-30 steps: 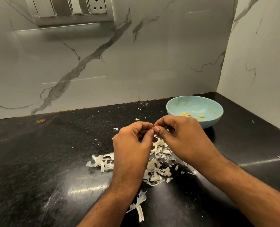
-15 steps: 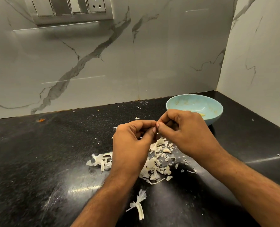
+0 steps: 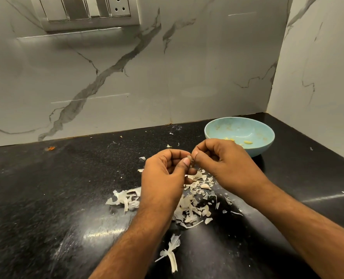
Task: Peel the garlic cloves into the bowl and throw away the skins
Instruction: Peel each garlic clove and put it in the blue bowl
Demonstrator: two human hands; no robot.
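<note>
Since the earlier frame: thumbs drawn slightly apart, a sliver of skin now showing between them; camera tipped, bowl seated a little higher in view. Left hand curled, thumb and forefinger pinching a garlic clove, mostly hidden, long axis not readable. Right hand curled too, thumb and forefinger nipping the skin at the clove's right end, fingertips of both hands touching. Pale blue bowl just beyond and right of the right hand, a few peeled cloves lying inside. Loose skins strewn on the black counter beneath and near both hands, one larger scrap nearer the viewer. Probable step: stripping the last skin. Governing relation: bowl far-right of the clove, right hand nearer, so a short carry rightward and away.
</note>
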